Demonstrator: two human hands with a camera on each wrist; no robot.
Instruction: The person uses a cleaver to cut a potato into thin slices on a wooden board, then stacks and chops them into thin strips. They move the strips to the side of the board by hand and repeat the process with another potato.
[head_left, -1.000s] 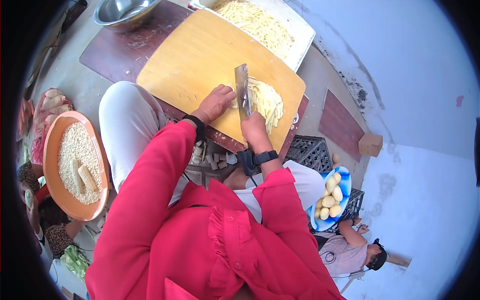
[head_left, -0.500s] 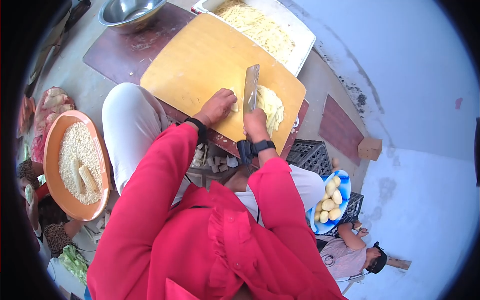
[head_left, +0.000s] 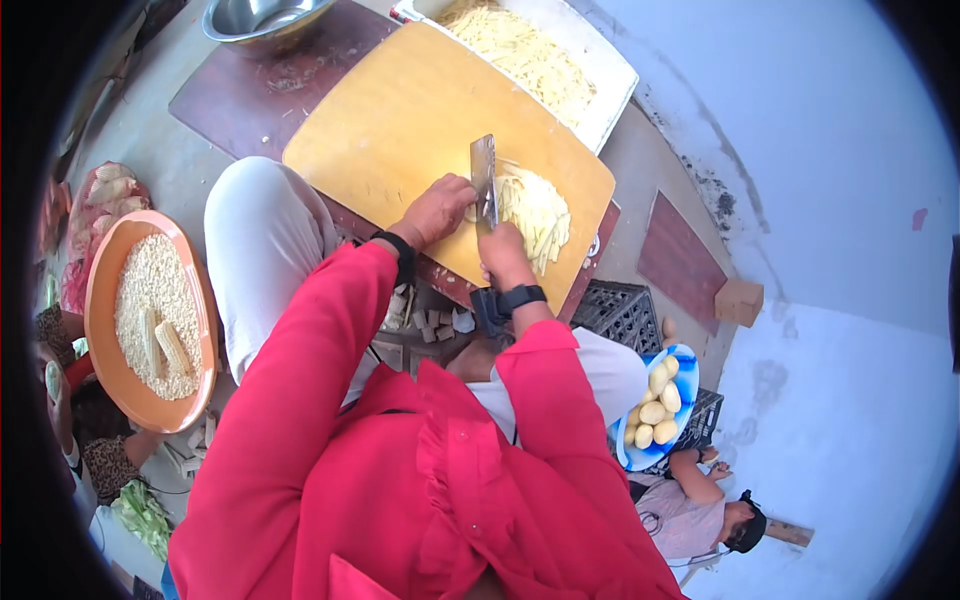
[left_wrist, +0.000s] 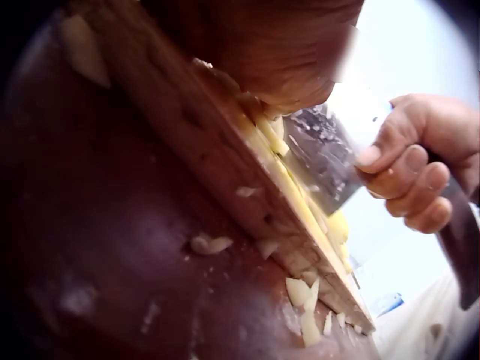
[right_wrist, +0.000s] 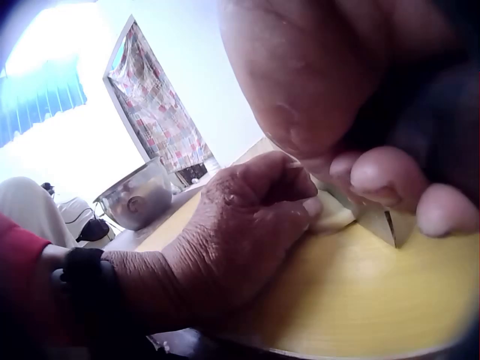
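Observation:
My right hand [head_left: 506, 254] grips the handle of a cleaver [head_left: 484, 182], its blade standing on the wooden cutting board [head_left: 380, 120]. In the left wrist view the right hand [left_wrist: 420, 161] has its fingers curled round the handle beside the blade [left_wrist: 322, 154]. My left hand [head_left: 438, 208] is just left of the blade, fingers bent, holding a pale potato piece [right_wrist: 331, 213] down on the board, as the right wrist view shows. A heap of cut potato strips [head_left: 535, 212] lies right of the blade.
A white box [head_left: 612, 85] of strips stands beyond the board, a metal bowl [head_left: 262, 22] at upper left. An orange basin [head_left: 102, 300] with corn is at left; a blue-white basin [head_left: 685, 385] of potatoes and a seated person [head_left: 690, 510] are at lower right.
The cleaver shifted right, away from my left hand, then came back left against it. My left hand stays at nearly the same place on the board.

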